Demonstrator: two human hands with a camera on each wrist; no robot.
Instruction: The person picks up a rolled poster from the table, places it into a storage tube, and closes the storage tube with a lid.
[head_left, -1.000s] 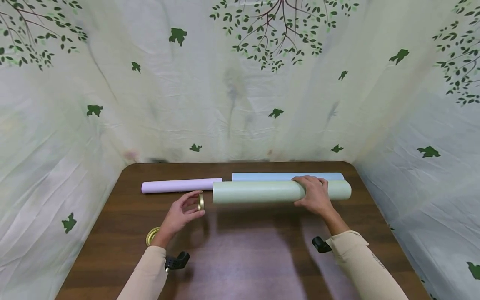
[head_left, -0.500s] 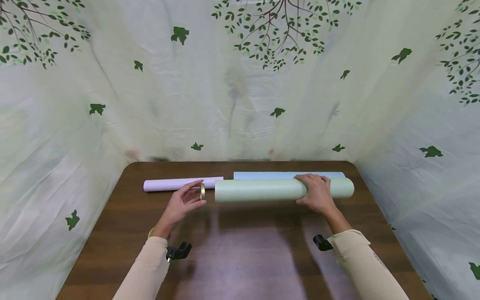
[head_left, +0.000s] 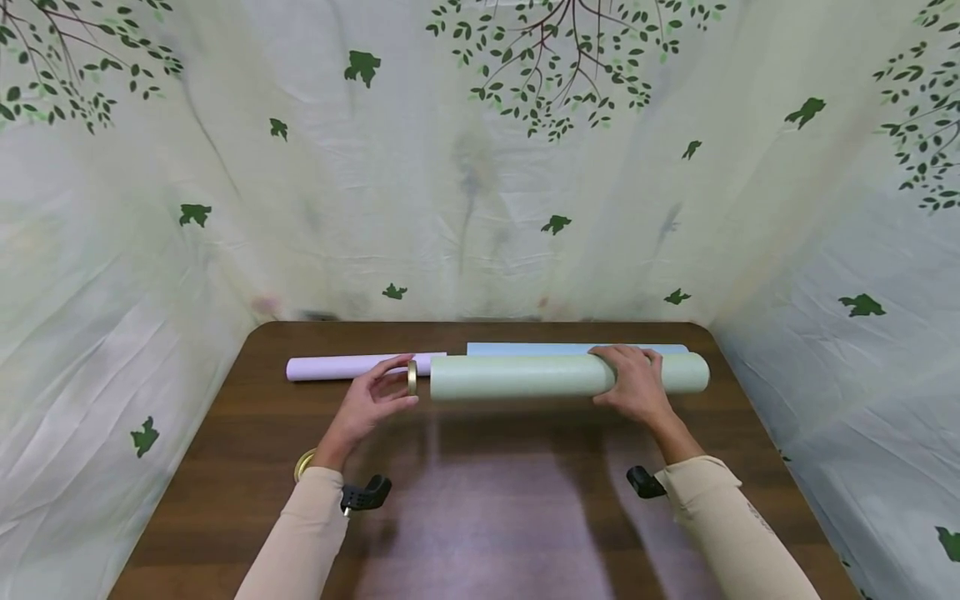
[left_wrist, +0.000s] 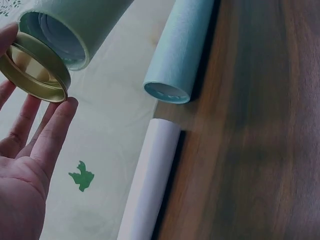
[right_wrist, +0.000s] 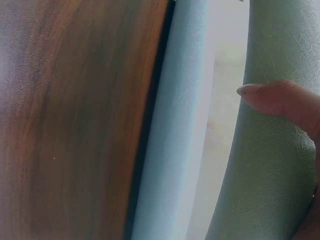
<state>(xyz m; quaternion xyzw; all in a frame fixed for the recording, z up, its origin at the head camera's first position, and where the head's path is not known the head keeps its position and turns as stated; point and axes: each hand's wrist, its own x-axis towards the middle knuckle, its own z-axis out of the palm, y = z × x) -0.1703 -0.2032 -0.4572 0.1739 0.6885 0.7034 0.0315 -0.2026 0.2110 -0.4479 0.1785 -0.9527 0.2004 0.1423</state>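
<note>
My left hand (head_left: 363, 410) holds a gold round lid (head_left: 412, 378) on edge between thumb and fingertips. Just right of it is the left end of a pale green cardboard tube (head_left: 517, 377), with a small gap between them. In the left wrist view that tube end (left_wrist: 80, 59) is open and hollow, and the lid's recessed side (left_wrist: 37, 72) shows. My right hand (head_left: 632, 385) grips the green tube right of its middle, holding it level above the table. The right thumb (right_wrist: 270, 97) lies across the tube in the right wrist view.
A lilac tube (head_left: 330, 368) and a light blue tube (head_left: 540, 348) lie along the back of the brown wooden table (head_left: 225, 467). Another gold round piece (head_left: 303, 463) lies partly hidden behind my left wrist. A leaf-patterned cloth (head_left: 465, 208) hangs behind the table.
My left hand has moved up and slightly right, bringing the lid nearer the green tube's open end. The right hand and tube have risen only slightly.
</note>
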